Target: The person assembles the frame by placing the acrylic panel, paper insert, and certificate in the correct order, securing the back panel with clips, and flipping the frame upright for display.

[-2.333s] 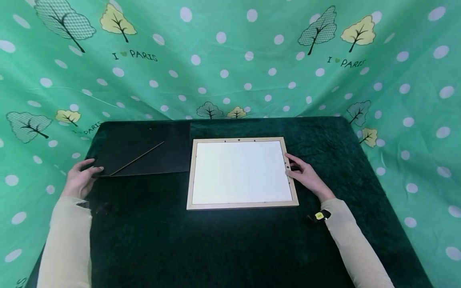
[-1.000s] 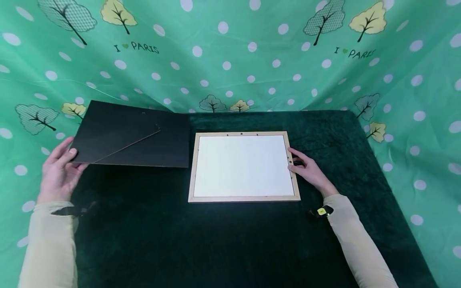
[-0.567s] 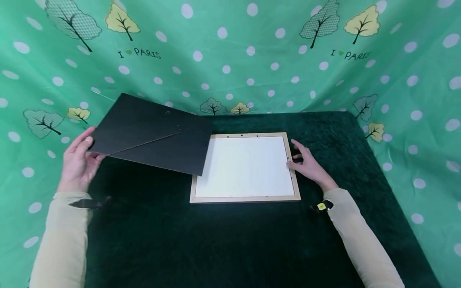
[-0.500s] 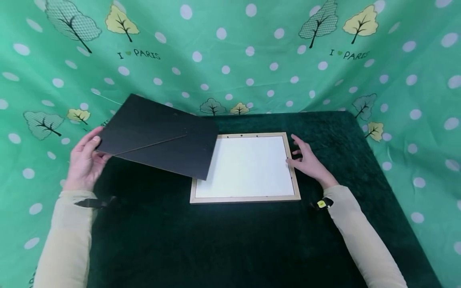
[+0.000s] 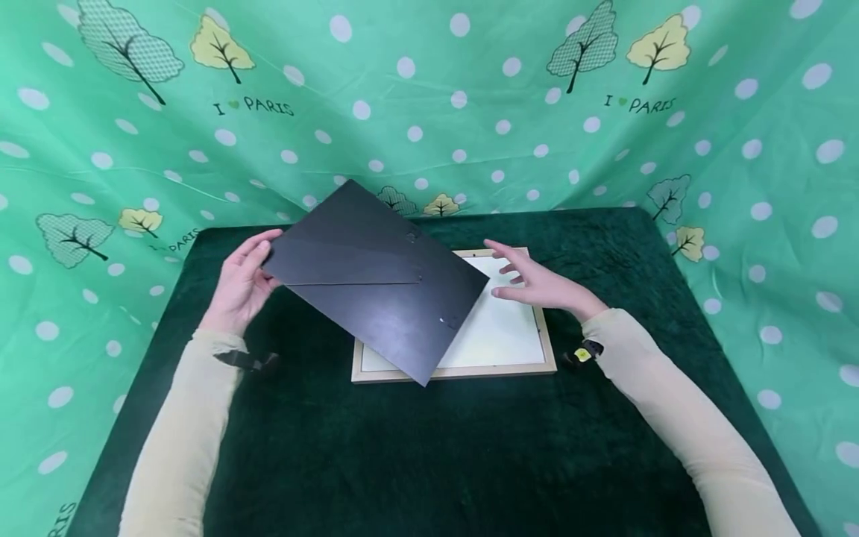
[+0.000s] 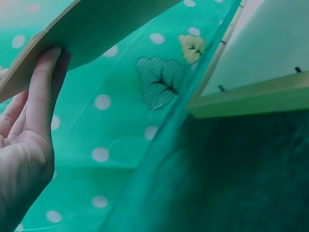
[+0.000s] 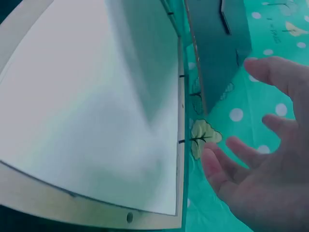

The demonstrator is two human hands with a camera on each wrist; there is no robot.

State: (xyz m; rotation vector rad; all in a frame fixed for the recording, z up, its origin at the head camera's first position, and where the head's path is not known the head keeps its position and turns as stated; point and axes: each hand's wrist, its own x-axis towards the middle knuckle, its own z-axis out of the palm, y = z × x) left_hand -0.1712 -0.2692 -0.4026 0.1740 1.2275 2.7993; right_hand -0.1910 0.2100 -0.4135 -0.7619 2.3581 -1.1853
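Note:
My left hand (image 5: 243,282) pinches a corner of a black backing board (image 5: 376,276), thumb on top and fingers beneath. The board hangs tilted and turned over a picture frame (image 5: 496,370) of pale wood that lies face down on the table. White sheet (image 5: 510,332) fills the frame, its left part hidden by the board. Fingers spread, my right hand (image 5: 540,285) hovers over the frame's right side, near the board's right corner but apart from it. In the left wrist view the board's pale brown underside (image 6: 111,29) shows; small dark tabs (image 7: 181,141) line the frame's inner edge in the right wrist view.
Dark green velvet cloth (image 5: 403,462) covers the table. Behind and at both sides hangs a green curtain (image 5: 429,97) with white dots and printed trees. A dark strap (image 5: 244,360) sits at the left wrist, and a small yellow-marked device (image 5: 582,354) at the right.
My left hand has lifted the black backing board off the table at left, carried it right and turned it over the frame. My right hand has left the frame's right edge and moved inward.

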